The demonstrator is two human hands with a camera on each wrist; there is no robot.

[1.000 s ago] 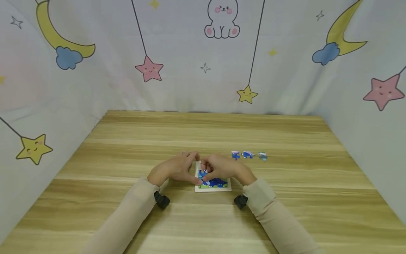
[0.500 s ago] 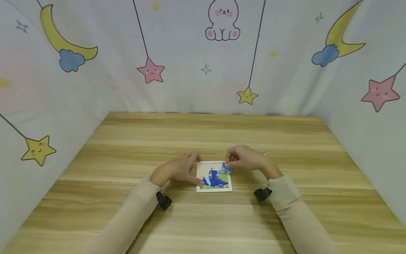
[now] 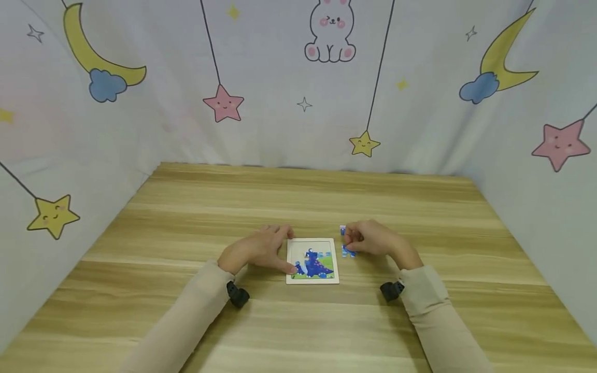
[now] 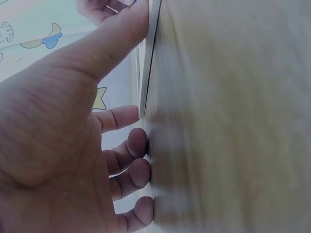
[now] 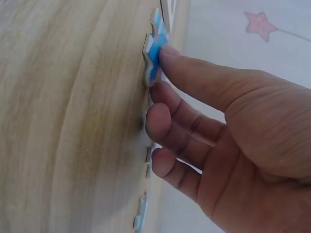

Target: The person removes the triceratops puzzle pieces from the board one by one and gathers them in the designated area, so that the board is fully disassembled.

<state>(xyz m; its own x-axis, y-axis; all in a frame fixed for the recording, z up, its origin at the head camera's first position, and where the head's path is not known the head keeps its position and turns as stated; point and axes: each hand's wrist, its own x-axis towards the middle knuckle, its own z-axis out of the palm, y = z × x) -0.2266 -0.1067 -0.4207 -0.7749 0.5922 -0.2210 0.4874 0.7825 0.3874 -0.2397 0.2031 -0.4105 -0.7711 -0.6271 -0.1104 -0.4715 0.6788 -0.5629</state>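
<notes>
A small white-framed puzzle board (image 3: 312, 260) with a blue dinosaur picture lies on the wooden table (image 3: 298, 197); the upper part of its picture area shows white. My left hand (image 3: 280, 251) rests on the table beside the board's left edge, thumb (image 4: 112, 43) straight against the frame (image 4: 151, 53). Just right of the board, my right hand (image 3: 352, 242) pinches a blue puzzle piece (image 3: 347, 252) down at the table surface. In the right wrist view the thumb (image 5: 194, 73) lies on the piece (image 5: 154, 53) and the curled index finger is at its edge.
Another loose piece (image 3: 342, 229) lies just behind my right hand, and loose pieces (image 5: 141, 213) show past the fingers in the right wrist view. Printed fabric walls (image 3: 93, 129) enclose the table on three sides.
My right hand has moved from over the board to the table on its right, carrying a blue piece with it. The left hand has stayed at the board's left edge.
</notes>
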